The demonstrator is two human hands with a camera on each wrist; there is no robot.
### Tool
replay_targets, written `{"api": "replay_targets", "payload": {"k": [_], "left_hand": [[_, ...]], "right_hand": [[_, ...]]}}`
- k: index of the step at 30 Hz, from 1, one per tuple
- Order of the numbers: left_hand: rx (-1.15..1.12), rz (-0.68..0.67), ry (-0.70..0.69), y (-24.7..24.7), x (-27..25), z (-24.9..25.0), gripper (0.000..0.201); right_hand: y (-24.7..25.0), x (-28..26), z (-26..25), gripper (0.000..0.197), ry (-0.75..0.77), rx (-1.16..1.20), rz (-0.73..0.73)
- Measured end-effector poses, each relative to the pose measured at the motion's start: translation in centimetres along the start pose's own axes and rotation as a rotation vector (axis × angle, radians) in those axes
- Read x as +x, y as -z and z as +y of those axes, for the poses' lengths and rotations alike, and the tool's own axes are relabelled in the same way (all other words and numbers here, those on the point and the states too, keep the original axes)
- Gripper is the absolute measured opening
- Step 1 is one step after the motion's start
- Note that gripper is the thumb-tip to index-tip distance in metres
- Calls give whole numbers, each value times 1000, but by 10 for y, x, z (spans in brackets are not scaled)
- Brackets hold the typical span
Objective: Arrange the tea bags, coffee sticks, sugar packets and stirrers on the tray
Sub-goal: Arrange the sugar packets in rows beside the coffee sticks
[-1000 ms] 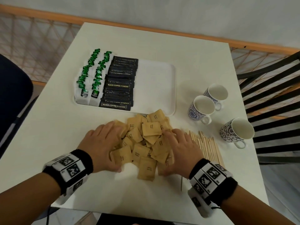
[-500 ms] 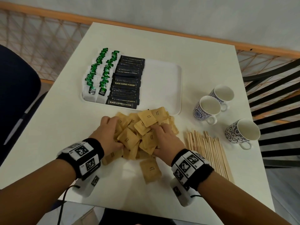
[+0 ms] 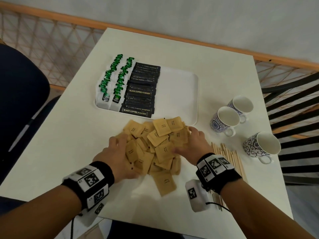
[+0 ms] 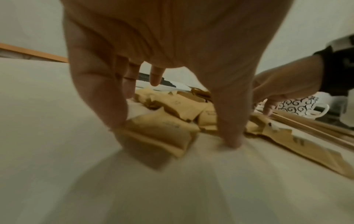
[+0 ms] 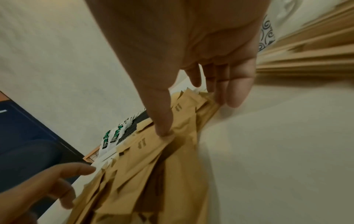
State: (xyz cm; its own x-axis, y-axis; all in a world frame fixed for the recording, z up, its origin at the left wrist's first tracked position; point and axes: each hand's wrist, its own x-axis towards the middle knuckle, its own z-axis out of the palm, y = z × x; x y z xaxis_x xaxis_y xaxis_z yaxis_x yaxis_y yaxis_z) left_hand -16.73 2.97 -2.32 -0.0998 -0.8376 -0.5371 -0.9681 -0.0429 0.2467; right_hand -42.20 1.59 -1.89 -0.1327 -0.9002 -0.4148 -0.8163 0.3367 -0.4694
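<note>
A heap of brown sugar packets (image 3: 162,140) lies on the table just in front of the white tray (image 3: 177,94). My left hand (image 3: 120,149) presses against the heap's left side, fingers and thumb pointing down with packets between them (image 4: 172,131). Against the right side pushes my right hand (image 3: 188,144), thumb on top of the packets and straight fingers along their edge (image 5: 197,116). One packet (image 3: 165,181) lies apart, nearer me. On the tray's left stand green tea bags (image 3: 114,81) and black coffee sticks (image 3: 141,92). Wooden stirrers (image 3: 229,157) lie under my right wrist.
Three patterned cups (image 3: 226,119) (image 3: 241,104) (image 3: 265,145) stand at the table's right, close to the stirrers. The tray's right half is bare. A dark blue chair (image 3: 20,100) is at the left, a black slatted chair (image 3: 293,118) at the right.
Both hands squeezed the packets into a tighter heap, then drew a little apart. The right hand now reaches further along the heap's far right side.
</note>
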Motion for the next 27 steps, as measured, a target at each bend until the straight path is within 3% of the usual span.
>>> {"api": "replay_targets", "payload": {"k": [7, 10, 15, 18, 21, 24, 27], "left_hand": [[-110, 29, -6, 4, 9, -8, 85], [-107, 30, -30, 9, 14, -14, 81], [-267, 58, -103, 12, 17, -13, 69], [-387, 67, -143, 13, 19, -11, 76], [-418, 43, -224, 14, 16, -6, 96], [-242, 17, -313, 11, 9, 3, 115], [-26, 28, -307, 7, 7, 11, 120]], "right_hand": [[-16, -1, -11, 75, 55, 52, -80], [-17, 3, -11, 60, 50, 169, -44], [-17, 8, -10, 58, -45, 322, -23], [-17, 8, -11, 61, -70, 383, 16], [-15, 3, -16, 80, -67, 370, 24], [-16, -4, -22, 99, -39, 283, -58], [-23, -10, -28, 117, -4, 154, -100]]}}
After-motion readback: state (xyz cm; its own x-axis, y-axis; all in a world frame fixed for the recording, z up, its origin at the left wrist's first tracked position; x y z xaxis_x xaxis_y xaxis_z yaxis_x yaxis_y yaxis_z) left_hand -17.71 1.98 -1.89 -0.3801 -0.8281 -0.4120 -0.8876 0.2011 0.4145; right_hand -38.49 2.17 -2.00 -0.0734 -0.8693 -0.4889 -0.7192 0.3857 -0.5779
